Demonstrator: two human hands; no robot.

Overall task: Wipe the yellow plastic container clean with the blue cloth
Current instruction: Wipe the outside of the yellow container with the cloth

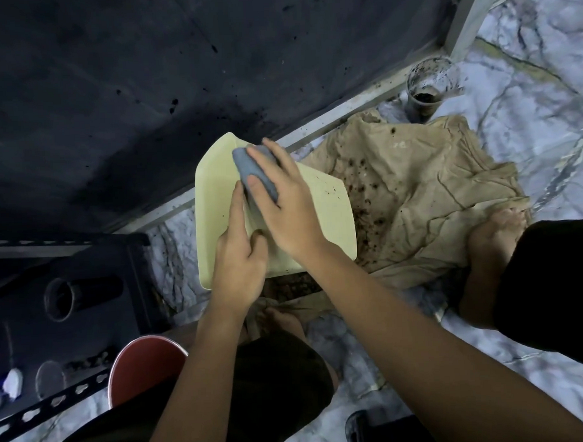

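A dark wall panel (146,77) is seen filling the upper left of the view, bounded below by a pale metal frame (329,120) speckled with dirt. The marbled floor (526,64) is spread across the right and lower parts. On the floor a crumpled tan cloth (431,189), spotted with dark soil, is laid out, and a bare foot (495,237) is planted on its right edge. A black perforated rack (55,311) is seen at the lower left, with a red bucket (140,368) just beside it.

The yellow plastic container (319,213) is held tilted above the tan cloth, near the frame, with its open inside turned toward the camera; a few dark specks are visible on its right inner face. Its near wall is gripped by the left hand (240,259), the thumb laid along the inside and the fingers closed around the rim. The blue cloth (253,172), bunched into a pad, is pressed against the inside of the container near its far corner by the right hand (283,201), whose fingers are clasped over it.

A soiled clear cup (427,90) is stood upright on the floor beyond the tan cloth, close to the frame. A small white object (13,384), too blurred to identify, lies at the far lower left.
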